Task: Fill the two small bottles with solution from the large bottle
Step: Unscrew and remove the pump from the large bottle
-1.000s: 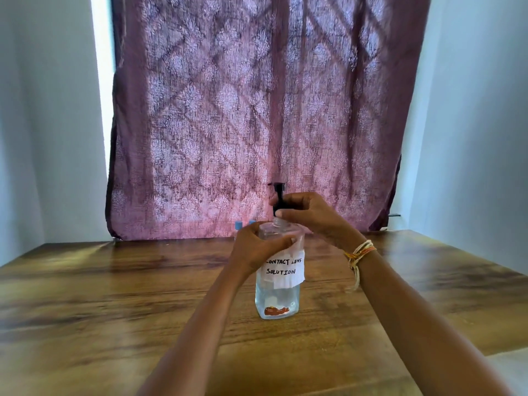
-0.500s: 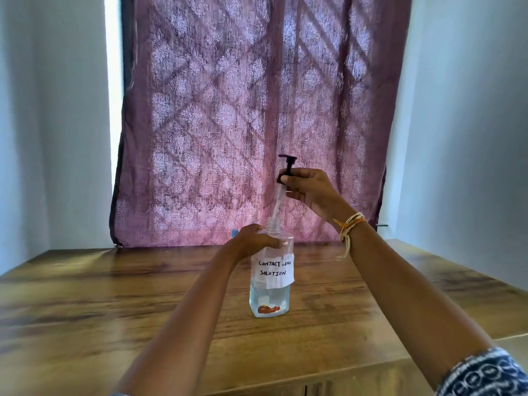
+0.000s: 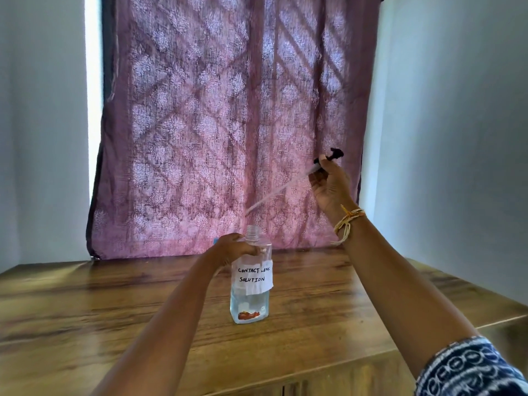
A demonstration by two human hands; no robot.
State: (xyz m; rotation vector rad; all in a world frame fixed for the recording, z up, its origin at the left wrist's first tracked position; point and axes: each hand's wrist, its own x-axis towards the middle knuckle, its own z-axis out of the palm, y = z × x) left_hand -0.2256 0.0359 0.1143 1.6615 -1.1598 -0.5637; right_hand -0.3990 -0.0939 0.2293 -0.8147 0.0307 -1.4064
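Observation:
A clear large bottle (image 3: 251,298) with a white label reading "CONTACT LENS SOLUTION" stands upright on the wooden table (image 3: 85,304), its threaded neck uncovered. My left hand (image 3: 233,249) grips its shoulder. My right hand (image 3: 328,185) is raised up and to the right, holding the black pump head (image 3: 333,155) with its long clear dip tube (image 3: 274,192) slanting down to the left, clear of the bottle. A small blue bit (image 3: 215,240) peeks out behind my left hand; the small bottles are otherwise hidden.
A purple patterned curtain (image 3: 228,124) hangs behind the table's far edge. White walls close in on both sides. The table's right edge (image 3: 485,321) runs near my right forearm.
My right hand has drawn the pump head and tube fully out of the bottle and carried it up and to the right. My left hand kept its hold on the bottle.

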